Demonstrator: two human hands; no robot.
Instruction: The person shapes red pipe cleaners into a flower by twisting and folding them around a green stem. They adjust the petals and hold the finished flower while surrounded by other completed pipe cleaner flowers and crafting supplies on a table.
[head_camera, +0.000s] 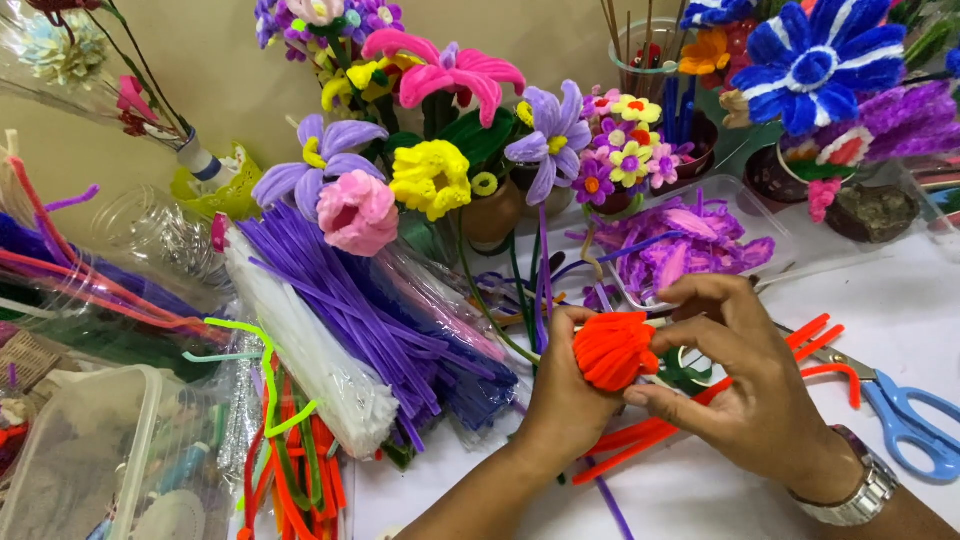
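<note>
My left hand (562, 400) grips an orange pipe-cleaner flower head (612, 348) from below, its loops bunched into a ball. My right hand (745, 375) pinches the flower's right side with thumb and fingertips; a metal watch (855, 490) is on that wrist. Loose orange pipe cleaners (640, 440) lie on the white table (900, 320) under both hands. A single purple pipe cleaner (612, 505) lies near my left wrist.
Blue-handled scissors (905, 415) lie right of my right hand. Packs of purple pipe cleaners (385, 330) and white pipe cleaners (310, 350) lie to the left. Finished pipe-cleaner flowers (440, 170) stand in pots behind. A clear plastic box (90, 450) sits at the lower left.
</note>
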